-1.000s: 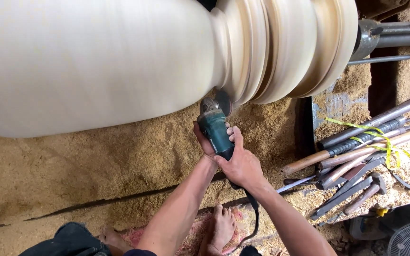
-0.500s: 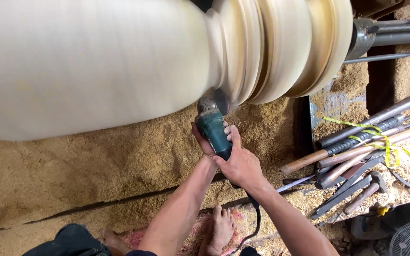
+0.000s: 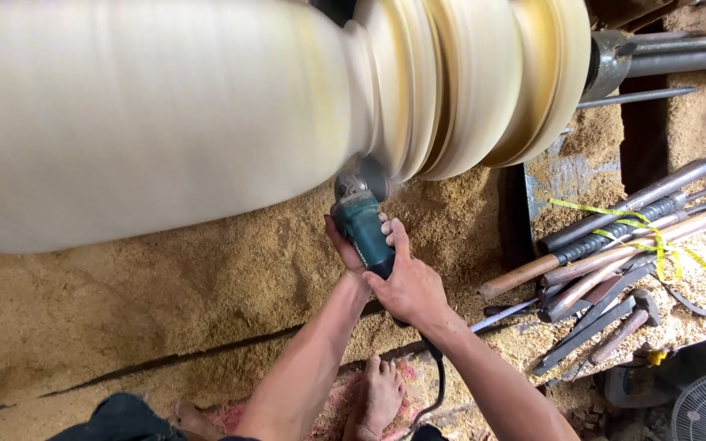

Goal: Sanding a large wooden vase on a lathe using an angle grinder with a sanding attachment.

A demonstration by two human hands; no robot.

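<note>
Head view: both hands clamp a teal angle grinder (image 3: 363, 229) near centre, the right hand (image 3: 406, 282) wrapped over its rear, the left hand (image 3: 343, 249) mostly hidden beneath, likely steadying the disc against the pale, motion-blurred wooden workpiece (image 3: 206, 114) at twelve o'clock. Long turning tools (image 3: 614, 237) lie at three o'clock on sawdust (image 3: 124, 302).

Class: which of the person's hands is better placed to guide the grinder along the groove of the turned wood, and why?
Probably the right hand: it wraps the green grinder from above, thumb along the body. The left hand lies mostly hidden beneath it, at the pale turned wood.
</note>
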